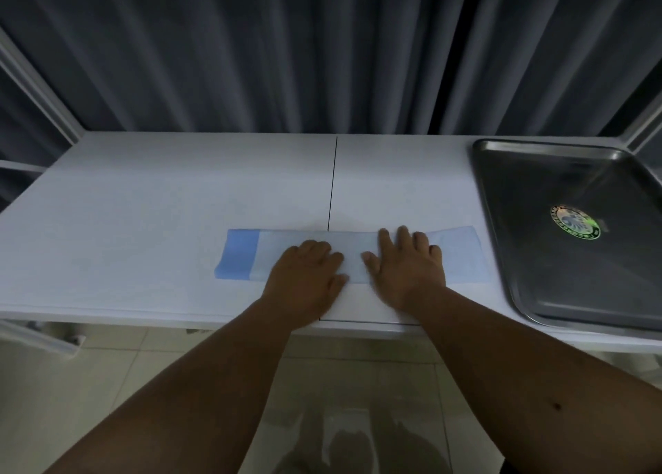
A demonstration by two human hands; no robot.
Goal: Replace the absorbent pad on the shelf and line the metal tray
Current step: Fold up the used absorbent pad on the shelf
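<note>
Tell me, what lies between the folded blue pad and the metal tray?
Only bare white shelf: the head view shows a narrow strip separating the folded pad from the metal tray.

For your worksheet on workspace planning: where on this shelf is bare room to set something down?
Bare: the shelf left of the blue pad, and behind it up to the curtain. Crowded: the metal tray fills the right end.

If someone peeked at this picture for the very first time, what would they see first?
Probably the two hands, left hand and right hand, lying flat side by side on a folded blue pad near the white shelf's front edge. Next, the shiny metal tray at the right end, unlined, with a round sticker inside.
</note>
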